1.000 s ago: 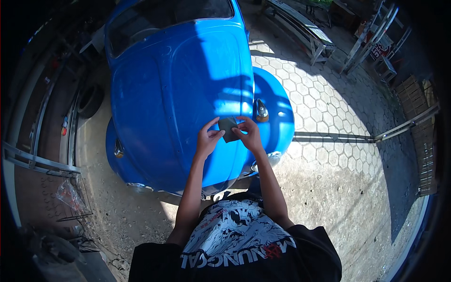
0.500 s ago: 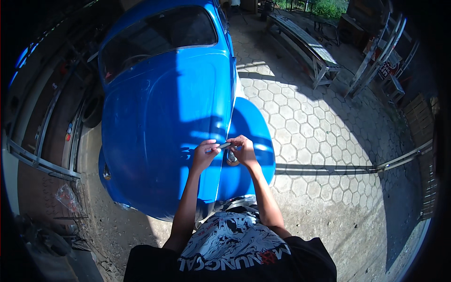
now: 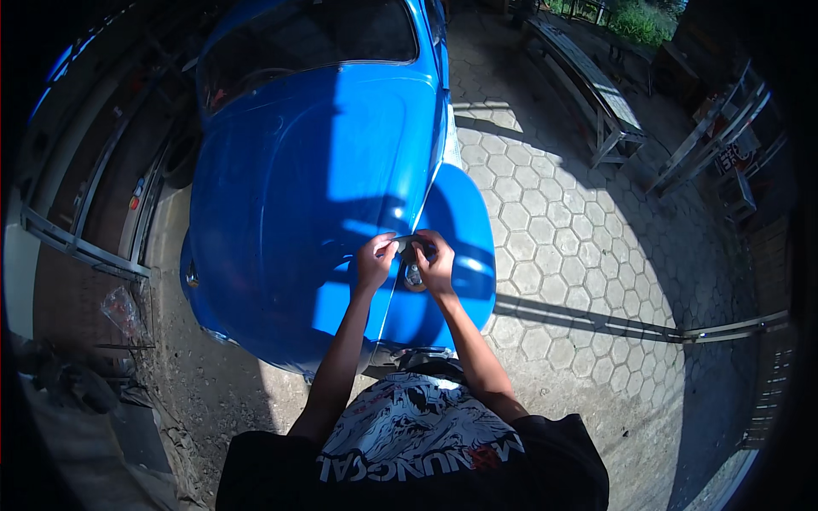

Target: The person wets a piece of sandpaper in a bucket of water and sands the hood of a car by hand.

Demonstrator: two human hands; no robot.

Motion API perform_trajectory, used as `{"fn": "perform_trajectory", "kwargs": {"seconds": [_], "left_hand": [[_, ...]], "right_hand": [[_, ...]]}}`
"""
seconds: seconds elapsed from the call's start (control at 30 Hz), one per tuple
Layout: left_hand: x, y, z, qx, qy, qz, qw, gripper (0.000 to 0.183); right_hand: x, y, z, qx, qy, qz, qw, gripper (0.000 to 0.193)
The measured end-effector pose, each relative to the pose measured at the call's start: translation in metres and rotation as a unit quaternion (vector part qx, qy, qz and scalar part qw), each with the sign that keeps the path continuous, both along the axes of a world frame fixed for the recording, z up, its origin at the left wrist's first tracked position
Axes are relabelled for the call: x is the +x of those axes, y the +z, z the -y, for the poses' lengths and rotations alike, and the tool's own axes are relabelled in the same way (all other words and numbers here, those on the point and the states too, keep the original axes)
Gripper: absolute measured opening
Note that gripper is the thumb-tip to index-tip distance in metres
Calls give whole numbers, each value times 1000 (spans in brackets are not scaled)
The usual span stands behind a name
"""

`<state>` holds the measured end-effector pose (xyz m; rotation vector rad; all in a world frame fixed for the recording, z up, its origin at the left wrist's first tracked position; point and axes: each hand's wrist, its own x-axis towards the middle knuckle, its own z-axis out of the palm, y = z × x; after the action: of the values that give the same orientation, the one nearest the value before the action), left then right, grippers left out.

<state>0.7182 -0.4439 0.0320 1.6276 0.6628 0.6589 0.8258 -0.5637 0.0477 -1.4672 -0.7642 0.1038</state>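
Evidently, the left hand (image 3: 374,262) and the right hand (image 3: 436,263) pinched a small dark piece (image 3: 406,239) with their fingers above the front of the blue car (image 3: 273,217), where light and equal pressure from both sides seemed best for keeping it steady.

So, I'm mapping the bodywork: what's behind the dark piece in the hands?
The blue hood, blue fender and a lamp partly show. The dark piece, left hand and right hand cover whatever lies directly behind them.
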Motion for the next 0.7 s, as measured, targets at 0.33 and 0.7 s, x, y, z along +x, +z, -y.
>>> {"fn": "perform_trajectory", "kwargs": {"seconds": [0.33, 0.7], "left_hand": [[22, -37, -72, 89, 3, -41, 995, 35], [71, -11, -165, 425, -16, -48, 904, 32]], "right_hand": [[39, -83, -97, -101, -121, -36, 987, 16], [49, -96, -156, -176, -65, 254, 949, 47]]}}
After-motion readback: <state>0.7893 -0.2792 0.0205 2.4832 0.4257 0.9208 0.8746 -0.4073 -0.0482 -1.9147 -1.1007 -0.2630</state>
